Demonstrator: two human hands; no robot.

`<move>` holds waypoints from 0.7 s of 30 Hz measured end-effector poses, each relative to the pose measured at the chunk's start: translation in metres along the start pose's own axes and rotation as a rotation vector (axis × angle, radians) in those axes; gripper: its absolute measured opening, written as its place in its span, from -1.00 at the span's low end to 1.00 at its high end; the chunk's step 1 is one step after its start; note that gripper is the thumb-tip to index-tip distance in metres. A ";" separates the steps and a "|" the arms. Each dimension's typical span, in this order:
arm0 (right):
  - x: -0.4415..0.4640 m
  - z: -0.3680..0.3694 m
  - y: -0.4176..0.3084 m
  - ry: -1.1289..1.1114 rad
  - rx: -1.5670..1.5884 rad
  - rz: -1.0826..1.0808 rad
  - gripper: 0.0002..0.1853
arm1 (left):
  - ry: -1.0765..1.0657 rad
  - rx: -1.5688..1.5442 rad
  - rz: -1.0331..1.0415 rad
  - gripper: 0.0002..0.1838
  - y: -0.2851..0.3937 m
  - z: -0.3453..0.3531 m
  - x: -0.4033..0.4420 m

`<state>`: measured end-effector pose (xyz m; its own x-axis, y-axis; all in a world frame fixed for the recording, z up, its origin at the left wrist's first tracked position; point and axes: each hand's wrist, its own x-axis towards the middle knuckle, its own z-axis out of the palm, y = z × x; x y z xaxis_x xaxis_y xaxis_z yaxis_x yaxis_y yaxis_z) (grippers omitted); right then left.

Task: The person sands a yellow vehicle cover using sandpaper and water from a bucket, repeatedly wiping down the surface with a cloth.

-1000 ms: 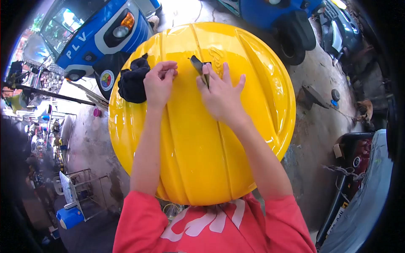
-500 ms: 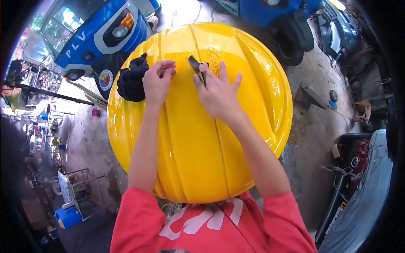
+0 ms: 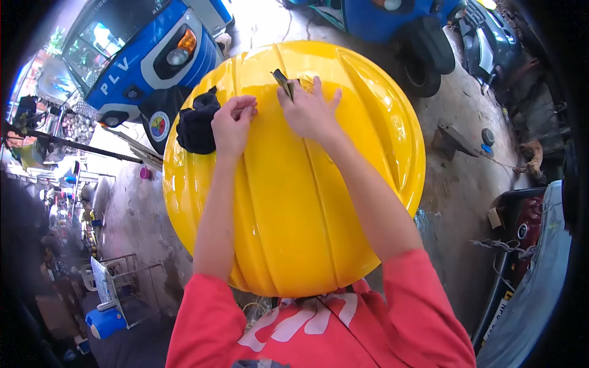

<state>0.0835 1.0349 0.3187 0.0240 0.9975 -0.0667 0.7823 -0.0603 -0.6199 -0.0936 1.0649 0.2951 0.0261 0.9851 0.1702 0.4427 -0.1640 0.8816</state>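
Observation:
A large glossy yellow ribbed panel [image 3: 282, 214] lies in front of me. My left hand [image 3: 233, 126] is over its upper left part, thumb and fingertips pinched together on something too small to make out. Just left of that hand sits a bunched black cloth [image 3: 197, 126]. My right hand [image 3: 307, 110] rests on the upper middle of the panel, its outer fingers spread. A small folded dark sheet [image 3: 283, 84] is held between fingers on its left side. Raised lettering on the panel is partly covered by this hand.
Blue vehicles stand beyond the panel, one at the upper left [image 3: 147, 58] and one at the upper right [image 3: 380, 21]. On the left floor are a metal-framed stand [image 3: 126, 282] and a blue container [image 3: 105, 323]. A covered dark red vehicle [image 3: 529, 227] is at the right.
My right hand has moved up and slightly left on the panel with the folded dark sheet. My left hand keeps its pinch beside the black cloth. The view has shifted slightly.

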 end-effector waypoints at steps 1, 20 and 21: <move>0.015 -0.003 -0.001 -0.060 -0.025 0.012 -0.31 | -0.003 -0.008 0.018 -0.80 -0.002 0.001 0.000; -0.096 0.001 0.006 0.044 0.046 -0.045 -0.35 | -0.039 0.252 0.209 -0.72 0.006 0.002 -0.006; -0.121 0.000 0.009 0.059 0.055 -0.069 -0.35 | -0.042 0.253 0.206 -0.72 0.008 0.006 -0.004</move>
<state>0.0873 0.9137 0.3210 0.0090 0.9997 0.0227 0.7481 0.0083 -0.6635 -0.0845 1.0602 0.2992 0.1725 0.9347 0.3108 0.6331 -0.3469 0.6920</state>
